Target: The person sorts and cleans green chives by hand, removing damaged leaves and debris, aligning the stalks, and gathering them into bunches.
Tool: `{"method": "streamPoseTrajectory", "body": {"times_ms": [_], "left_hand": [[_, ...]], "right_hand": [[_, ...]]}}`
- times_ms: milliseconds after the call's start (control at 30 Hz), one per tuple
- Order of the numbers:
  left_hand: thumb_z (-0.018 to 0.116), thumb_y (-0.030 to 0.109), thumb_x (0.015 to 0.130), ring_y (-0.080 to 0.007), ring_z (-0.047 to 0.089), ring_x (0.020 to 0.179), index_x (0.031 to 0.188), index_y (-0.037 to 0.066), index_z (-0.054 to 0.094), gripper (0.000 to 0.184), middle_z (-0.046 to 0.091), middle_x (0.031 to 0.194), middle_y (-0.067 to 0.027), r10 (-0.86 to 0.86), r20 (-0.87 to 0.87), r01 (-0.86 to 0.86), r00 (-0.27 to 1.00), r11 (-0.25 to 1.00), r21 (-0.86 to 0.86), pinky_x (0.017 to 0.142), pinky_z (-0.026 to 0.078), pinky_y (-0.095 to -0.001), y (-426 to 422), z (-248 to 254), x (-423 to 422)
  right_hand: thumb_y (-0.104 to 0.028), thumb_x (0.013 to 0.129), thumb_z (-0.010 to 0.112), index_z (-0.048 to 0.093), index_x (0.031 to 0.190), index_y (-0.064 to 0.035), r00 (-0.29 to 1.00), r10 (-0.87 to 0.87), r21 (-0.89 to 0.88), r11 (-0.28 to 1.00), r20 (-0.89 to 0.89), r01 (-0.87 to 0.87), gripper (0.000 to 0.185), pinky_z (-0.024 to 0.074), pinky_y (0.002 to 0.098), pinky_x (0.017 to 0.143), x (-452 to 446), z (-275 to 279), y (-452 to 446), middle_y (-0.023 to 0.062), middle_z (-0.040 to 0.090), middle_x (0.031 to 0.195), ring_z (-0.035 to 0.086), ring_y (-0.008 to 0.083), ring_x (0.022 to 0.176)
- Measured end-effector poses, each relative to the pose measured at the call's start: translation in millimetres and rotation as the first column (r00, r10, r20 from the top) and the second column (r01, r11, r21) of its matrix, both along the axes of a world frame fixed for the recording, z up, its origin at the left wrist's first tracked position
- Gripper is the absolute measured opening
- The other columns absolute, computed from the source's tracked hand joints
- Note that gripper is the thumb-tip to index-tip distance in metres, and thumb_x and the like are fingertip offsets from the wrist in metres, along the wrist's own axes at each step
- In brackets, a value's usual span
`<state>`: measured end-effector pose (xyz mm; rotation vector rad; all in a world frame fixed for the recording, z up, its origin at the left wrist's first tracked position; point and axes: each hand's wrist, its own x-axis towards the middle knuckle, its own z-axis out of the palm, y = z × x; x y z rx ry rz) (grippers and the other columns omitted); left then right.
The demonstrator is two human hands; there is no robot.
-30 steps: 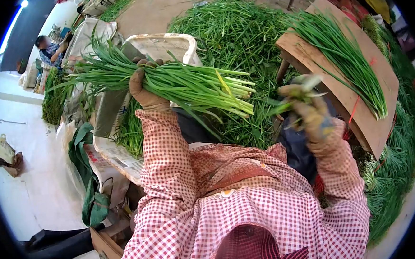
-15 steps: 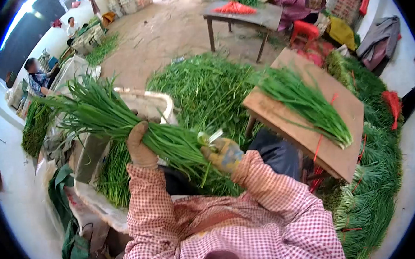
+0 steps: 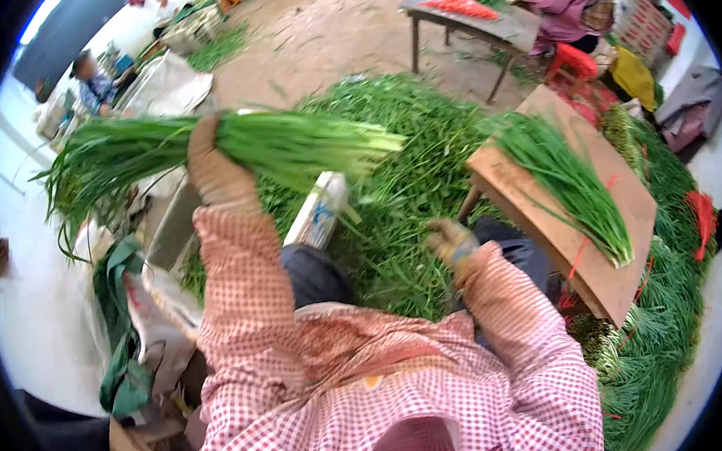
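Your left hand (image 3: pixel 219 170) grips the green bunch (image 3: pixel 277 141) crosswise at upper left, stems (image 3: pixel 376 139) pointing above your loose, empty right hand (image 3: pixel 451 241).

To your right, the brown bench (image 3: pixel 640 217) carries a bunch of green stalks (image 3: pixel 573 183) and a red strand (image 3: pixel 579 258), while the floor (image 3: pixel 308 30) ahead of you bears a heap of loose greens (image 3: pixel 395 112).

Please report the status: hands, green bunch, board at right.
Left hand gripping green bunch. Right hand loosely open, nothing visible in it. Board partly covered by second bunch.
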<state>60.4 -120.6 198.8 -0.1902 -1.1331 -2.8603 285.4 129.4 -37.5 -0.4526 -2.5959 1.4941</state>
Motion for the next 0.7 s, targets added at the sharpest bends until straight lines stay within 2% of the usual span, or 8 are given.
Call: {"method": "streamPoseTrajectory", "body": {"times_ms": [67,200,300,367,433,533,600,700], "left_hand": [[0.061,0.017,0.079,-0.021,0.06,0.078,0.087,0.002,0.061,0.017,0.062,0.087,-0.009,0.048,-0.011,-0.048,0.999,0.999,-0.026,0.074,0.051,-0.0328,-0.2,-8.1,-1.4],[0.059,0.019,0.081,-0.0251,0.06,0.077,0.09,0.002,0.06,0.019,0.062,0.087,-0.0099,0.075,0.08,-0.078,0.994,0.996,0.039,0.079,0.051,-0.0387,12.9,-16.6,8.9],[0.056,0.022,0.083,-0.0242,0.06,0.082,0.093,0.002,0.06,0.023,0.062,0.087,-0.0103,0.094,0.06,-0.102,0.994,0.985,0.137,0.08,0.05,-0.0378,29.8,-24.6,27.6],[0.055,0.022,0.083,-0.0234,0.06,0.084,0.094,0.001,0.06,0.024,0.061,0.089,-0.0102,0.016,0.023,-0.019,1.0,0.988,0.153,0.08,0.05,-0.0369,39.5,-26.7,48.3],[0.053,0.025,0.086,-0.023,0.058,0.087,0.1,-0.001,0.059,0.03,0.06,0.094,-0.011,-0.05,-0.05,0.055,0.998,0.992,0.111,0.082,0.049,-0.0375,34.3,-37.2,63.8],[0.052,0.026,0.087,-0.0237,0.057,0.092,0.105,-0.001,0.057,0.033,0.059,0.099,-0.0114,-0.023,-0.085,0.022,0.996,1.0,-0.011,0.086,0.048,-0.0395,22.4,-47.6,97.8],[0.057,0.03,0.085,-0.0268,0.058,0.103,0.113,0.004,0.057,0.038,0.06,0.111,-0.011,-0.037,-0.059,0.039,0.998,0.999,0.017,0.092,0.047,-0.0428,-3.3,-73.4,112.3],[0.058,0.031,0.085,-0.0289,0.054,0.11,0.119,0.005,0.054,0.043,0.058,0.117,-0.0117,-0.18,-0.061,0.186,0.982,0.977,0.104,0.099,0.042,-0.046,-42.1,-108.2,144.8]], "right_hand": [[-0.027,0.092,0.058,0.063,0.095,-0.0021,0.989,-0.081,-0.258,0.965,-0.126,0.046,0.026,0.0437,0.0267,0.062,1.4,80.8,-10.1,0.0005,0.059,0.078,0.052,0.0114,0.07],[-0.026,0.092,0.058,0.065,0.098,-0.0042,0.981,-0.03,-0.564,0.822,-0.189,-0.083,0.024,0.0493,0.0265,0.067,21.1,101.3,-41.5,0.0051,0.065,0.086,0.059,0.0138,0.075],[-0.03,0.09,0.061,0.028,0.142,-0.0113,0.896,0.421,-0.887,0.456,0.142,-0.074,0.065,0.045,0.0454,0.095,33.1,128.8,-92.4,0.0219,0.047,0.13,0.053,0.0333,0.116],[-0.042,0.09,0.057,0.023,0.145,-0.0123,0.933,0.203,-0.955,-0.045,-0.296,-0.293,0.072,0.0318,0.0501,0.106,18.2,63.0,-135.6,0.0183,0.036,0.141,0.035,0.0337,0.132],[-0.051,0.088,0.053,0.024,0.145,-0.0137,0.908,-0.115,-0.887,-0.193,-0.404,-0.419,0.073,0.0288,0.0525,0.107,-13.7,84.7,-149.8,0.0146,0.037,0.141,0.034,0.0322,0.132],[-0.07,0.069,0.062,0.045,0.131,-0.0077,0.881,-0.391,-0.885,-0.262,-0.267,-0.384,0.089,0.0349,0.0527,0.105,-38.0,133.1,-128.6,0.0146,0.044,0.137,0.043,0.0314,0.125],[-0.067,0.07,0.064,0.045,0.129,-0.0058,0.862,-0.365,-0.795,-0.369,-0.353,-0.482,0.088,0.039,0.0543,0.102,-43.9,127.7,-118.7,0.0167,0.05,0.131,0.049,0.0322,0.12],[-0.064,0.072,0.064,0.048,0.126,-0.0048,0.872,-0.42,-0.839,-0.356,-0.251,-0.412,0.082,0.0415,0.0545,0.1,-41.1,94.8,-119.5,0.0187,0.054,0.126,0.052,0.0351,0.116]]}}
